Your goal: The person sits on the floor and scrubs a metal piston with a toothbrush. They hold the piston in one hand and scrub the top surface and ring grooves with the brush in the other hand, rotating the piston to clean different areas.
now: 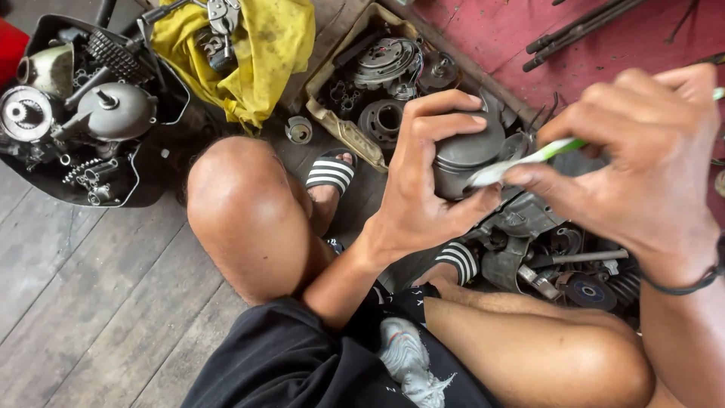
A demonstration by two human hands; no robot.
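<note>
My left hand (423, 189) grips a round grey metal piston (467, 155), fingers wrapped over its top and thumb at its lower side. My right hand (642, 159) pinches a white and green toothbrush (529, 159), whose head end touches the piston's side. Both hands are held above my knees as I squat on a wooden floor. Under the hands lies a grey engine casing (521, 227) with other metal parts around it.
A black tray (143, 196) with gears, a chain and engine parts sits at the left. A yellow cloth (257, 53) holds tools. A tan tray (332, 121) of engine parts lies ahead. Metal rods (581, 26) rest on the red floor. My feet wear striped sandals (330, 172).
</note>
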